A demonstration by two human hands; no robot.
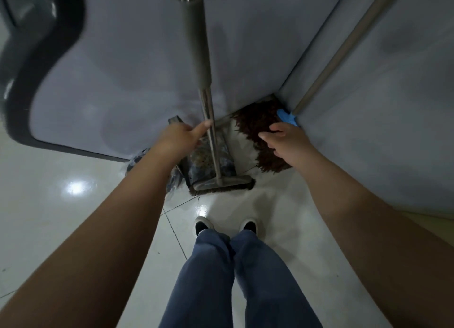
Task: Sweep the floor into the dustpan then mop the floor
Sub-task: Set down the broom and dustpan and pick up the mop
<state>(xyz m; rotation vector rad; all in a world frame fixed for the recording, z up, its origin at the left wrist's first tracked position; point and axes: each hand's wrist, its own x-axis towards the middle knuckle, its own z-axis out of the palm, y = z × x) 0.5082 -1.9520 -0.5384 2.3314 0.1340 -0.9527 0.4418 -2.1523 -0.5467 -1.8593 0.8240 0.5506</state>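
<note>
Left hand point(180, 136) reaches out, thumb touching the broom point(208, 121) pole, fingers hidden. Broom head sits at the dustpan point(208, 165) mouth. Right hand point(285, 141) hovers relaxed over the corner mop point(260, 123).

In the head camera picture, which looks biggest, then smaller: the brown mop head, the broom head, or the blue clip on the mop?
1. Brown mop head, partly hidden by the right hand
2. Broom head
3. Blue clip

All three sit close together on the floor, so nearness hardly skews this.

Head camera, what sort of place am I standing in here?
Probably an indoor corner used for cleaning tools: glossy tile floor, plain grey walls meeting at a corner, with a broom, dustpan and mop kept there.
</note>
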